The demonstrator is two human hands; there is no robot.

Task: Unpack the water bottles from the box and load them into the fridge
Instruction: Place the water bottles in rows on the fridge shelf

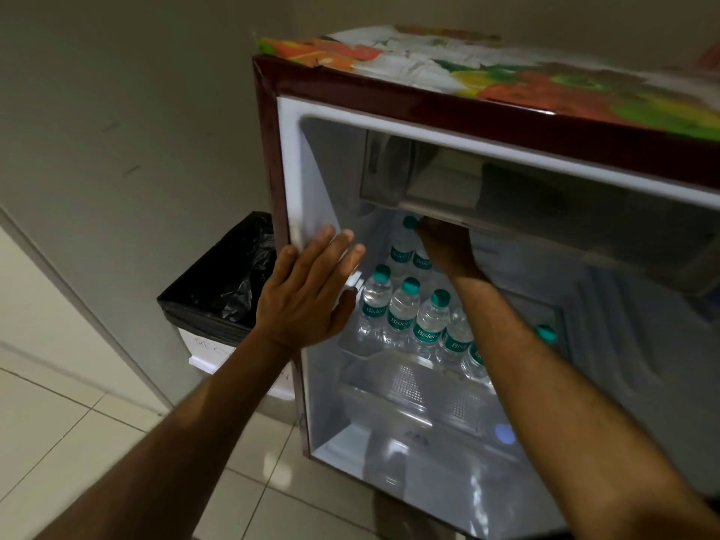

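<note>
The right hand [444, 247] is reaching deep into the fridge [296, 169], fingers closing around a back-row bottle [403, 247]. The left hand [307, 290], flat and holding nothing, is bracing the frame. Advise seating the bottle upright, clear of the front row [413, 317].

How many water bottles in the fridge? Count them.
8 bottles: two at the back by the right hand, five in the front row, one cap right of the forearm. The forearm may hide more.

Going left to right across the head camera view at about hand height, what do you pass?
Bin with a black liner → left hand resting on the fridge's left edge → front row of water bottles → right hand at the back bottles.
</note>
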